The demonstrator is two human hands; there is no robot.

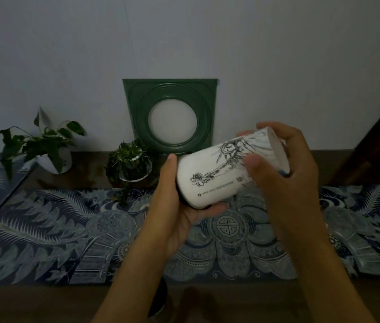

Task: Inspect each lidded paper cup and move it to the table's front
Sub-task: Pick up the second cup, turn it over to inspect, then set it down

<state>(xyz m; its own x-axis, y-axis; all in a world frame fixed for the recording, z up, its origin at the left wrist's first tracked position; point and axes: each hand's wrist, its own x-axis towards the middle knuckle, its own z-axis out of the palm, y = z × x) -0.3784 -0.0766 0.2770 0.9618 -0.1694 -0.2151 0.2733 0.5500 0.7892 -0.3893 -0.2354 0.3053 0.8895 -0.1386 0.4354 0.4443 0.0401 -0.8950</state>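
A white paper cup (214, 173) with a black ink drawing on its side lies tilted on its side in the air above the table, one end toward the lower left and the other toward the upper right. My left hand (172, 201) cups the lower-left end from below, thumb along the rim. My right hand (289, 173) wraps the upper-right end, thumb across the drawing. Whether a lid sits on the cup cannot be told; my hands cover both ends. No other cup shows on the table.
A blue patterned runner (67, 234) covers the wooden table (44, 301). At the back stand a leafy plant in a white pot (51, 157), a small grassy plant (130, 164) and a green square frame with a round white centre (171, 117) leaning on the wall. A dark round object (161, 299) lies under my left forearm.
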